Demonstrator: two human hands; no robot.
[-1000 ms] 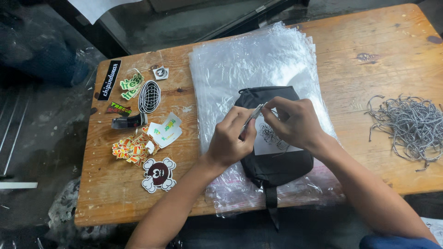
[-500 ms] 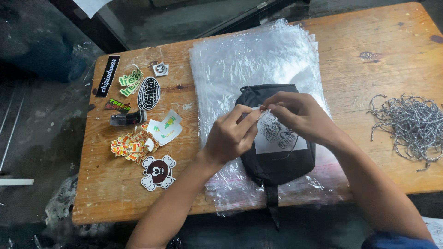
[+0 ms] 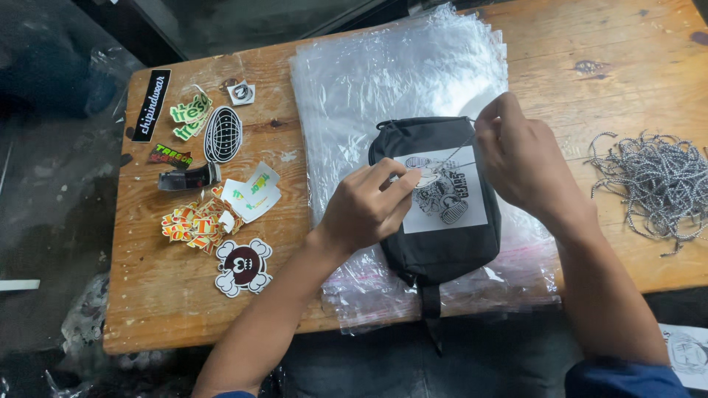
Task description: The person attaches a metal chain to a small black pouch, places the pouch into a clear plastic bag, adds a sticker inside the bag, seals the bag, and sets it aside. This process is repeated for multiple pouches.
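Observation:
A small black pouch bag (image 3: 442, 247) lies on a stack of clear plastic sleeves (image 3: 391, 81) on a wooden table (image 3: 147, 309). A white card with a black cartoon print (image 3: 453, 203) rests on the bag. My left hand (image 3: 365, 206) pinches the card's upper left part, fingers closed on it. My right hand (image 3: 520, 158) is at the bag's upper right corner, pinching a thin grey cord (image 3: 456, 153) that runs down to the card.
Several stickers (image 3: 214, 177) lie spread on the table's left part, with a small black clip-like object (image 3: 188, 178) among them. A heap of grey-and-white cords (image 3: 653, 184) sits at the right. The table's near edge drops to a dark floor.
My hands have drawn apart: the right one moved up and right with the cord, the left stayed on the card. The view has shifted a little.

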